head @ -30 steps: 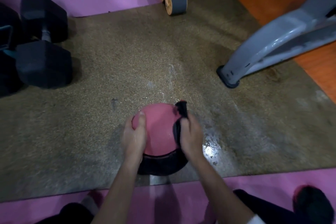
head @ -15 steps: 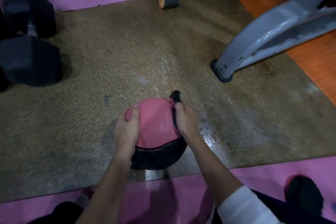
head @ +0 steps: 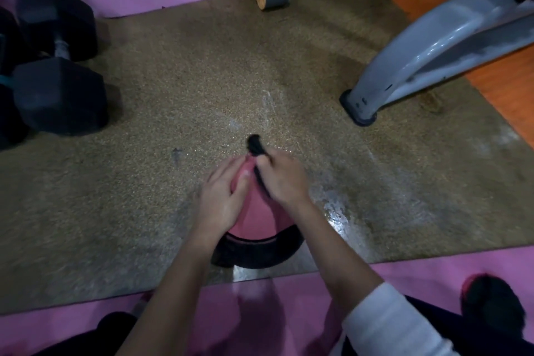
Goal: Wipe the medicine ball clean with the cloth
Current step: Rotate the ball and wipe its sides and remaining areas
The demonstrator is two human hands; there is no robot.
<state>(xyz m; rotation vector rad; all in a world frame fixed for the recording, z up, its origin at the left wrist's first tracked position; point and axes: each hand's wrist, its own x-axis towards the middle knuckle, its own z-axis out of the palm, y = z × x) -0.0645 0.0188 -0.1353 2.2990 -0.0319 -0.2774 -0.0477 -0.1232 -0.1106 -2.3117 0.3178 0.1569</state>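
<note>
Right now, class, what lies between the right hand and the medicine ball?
The black cloth, gripped by the right hand against the medicine ball; the head view shows it.

I have only one view: a wide-angle camera on my head, facing forward and steeply down at the floor before me. It sits close, so my left hand (head: 219, 199) and right hand (head: 281, 179) lie near the centre, and the brown mat (head: 173, 89) fills most of the frame.
</note>
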